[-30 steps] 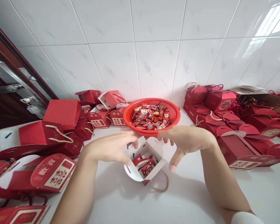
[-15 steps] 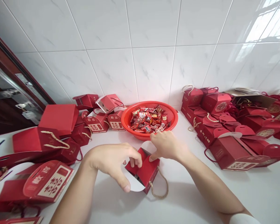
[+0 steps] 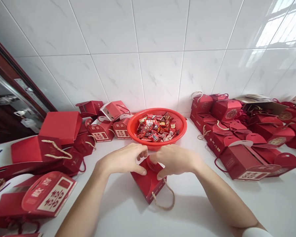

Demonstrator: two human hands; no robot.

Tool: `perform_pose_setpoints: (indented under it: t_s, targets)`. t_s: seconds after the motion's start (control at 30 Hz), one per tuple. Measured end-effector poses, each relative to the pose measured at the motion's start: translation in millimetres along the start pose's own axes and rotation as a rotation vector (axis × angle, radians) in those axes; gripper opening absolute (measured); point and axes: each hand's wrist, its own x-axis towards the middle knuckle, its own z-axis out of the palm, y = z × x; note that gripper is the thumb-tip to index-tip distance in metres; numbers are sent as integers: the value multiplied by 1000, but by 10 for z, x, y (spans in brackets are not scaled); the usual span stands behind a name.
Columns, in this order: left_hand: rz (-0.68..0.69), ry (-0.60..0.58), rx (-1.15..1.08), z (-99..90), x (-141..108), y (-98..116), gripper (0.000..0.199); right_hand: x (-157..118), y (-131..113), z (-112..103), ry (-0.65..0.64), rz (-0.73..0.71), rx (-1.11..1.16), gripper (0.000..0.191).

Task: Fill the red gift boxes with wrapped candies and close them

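A small red gift box (image 3: 148, 188) stands on the white tabletop between my hands, a twine handle (image 3: 171, 205) looping out at its right side. My left hand (image 3: 127, 158) grips its far left part, thumb on the red top panel and fingers curled over the back. Across from it, my right hand (image 3: 177, 159) has its thumb pressed on the right of the top, with the fingers bent round a rounded flap (image 3: 151, 161). Part of the box's back is hidden by both hands. Just behind them sits a red plastic basket (image 3: 182, 126) of wrapped candies (image 3: 158, 128).
Several red boxes (image 3: 58, 126) are piled on the left, some with their flaps up. More boxes (image 3: 246, 161) stand in rows on the right, beside an open carton (image 3: 273, 107). A tiled wall (image 3: 160, 79) bounds the back, and a door (image 3: 5, 115) is at far left.
The flaps that stood raised with white undersides showing are now folded down over the box's top. My left hand has moved up and away from the box opening, onto its far edge.
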Motion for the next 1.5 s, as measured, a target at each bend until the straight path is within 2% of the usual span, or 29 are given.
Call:
perform_pose_setpoints:
  t_s: [0.13,0.27,0.37,0.53,0.63,0.83,0.97,1.17,1.27,1.5]
  targets:
    - [72,-67,-12,46,90,-3,36,-9,21,-1,-95,-77,105,39]
    - [199,-163,-46,43,141,-24,31,-16,36,-17,-119,-38,162,46]
    - [192,-194,-52,39,145,-34,29,-55,72,-48,-79,-2,198,47]
    - [-13,-80,24,90,136,10,34,-109,130,-90,-26,156,133,38]
    - [-71,-32,52,123,147,50,34,-88,124,-90,-16,189,142,40]
    - [-21,-4,-16,164,166,69,29,26,85,-3,-104,255,237,65]
    - [-20,25,-23,201,176,79,29,80,17,76,-37,247,179,67]
    - [-36,40,-28,248,168,130,22,152,-262,131,23,326,67,76]
    - [-9,58,-7,242,148,127,17,163,-357,134,56,322,39,77]
    - [47,-38,-88,105,65,148,27,111,-281,115,56,276,17,69]
